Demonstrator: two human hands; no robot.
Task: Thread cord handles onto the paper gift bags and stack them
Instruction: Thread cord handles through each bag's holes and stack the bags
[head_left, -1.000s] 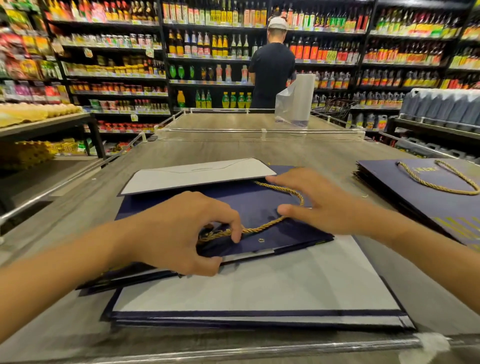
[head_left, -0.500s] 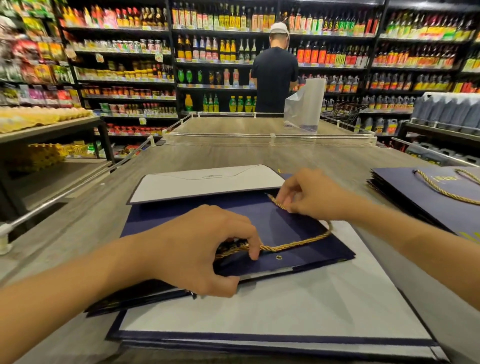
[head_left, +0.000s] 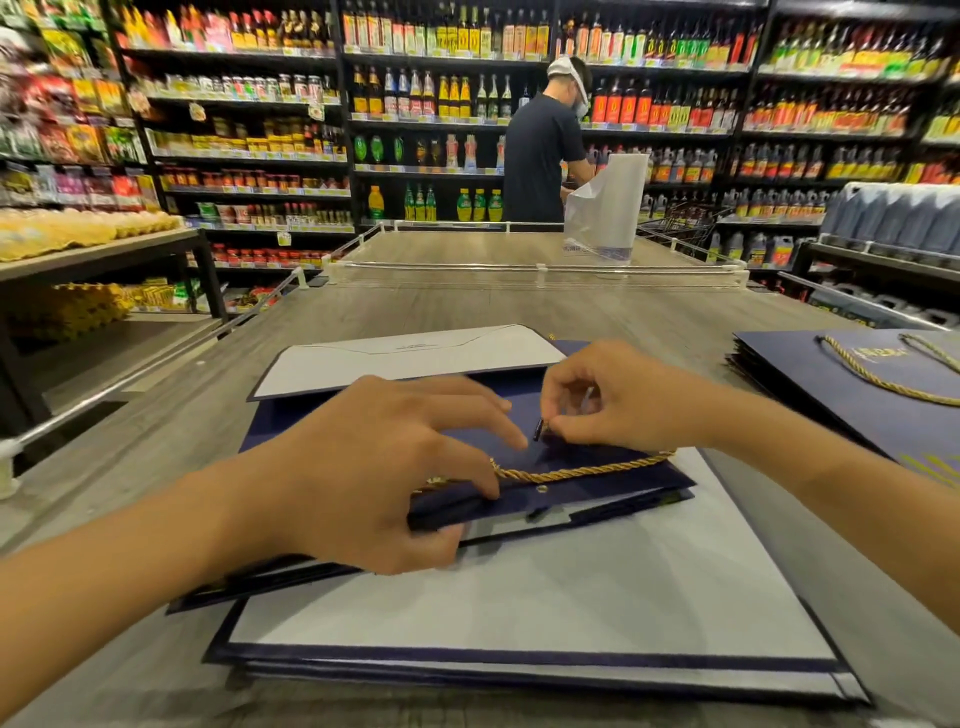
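Observation:
A flat navy paper gift bag (head_left: 582, 486) lies on top of a pile of flat bags (head_left: 545, 613) with white faces and navy edges. A gold twisted cord (head_left: 576, 472) runs across the navy bag near its top edge, beside a small metal eyelet (head_left: 542, 489). My left hand (head_left: 384, 467) grips the bag's near edge, thumb underneath and fingers on top by the cord's left end. My right hand (head_left: 618, 402) pinches the cord's dark tip just above the bag.
A stack of navy bags with gold cord handles (head_left: 872, 379) lies at the right on the wooden table (head_left: 467, 306). A low clear rail (head_left: 540, 270) crosses the table farther back. A person (head_left: 540, 150) stands at the bottle shelves. Shelving stands at the left.
My right hand has slid along the cord to its tip and now pinches it over the bag. My left hand has shifted its grip onto the bag's edge.

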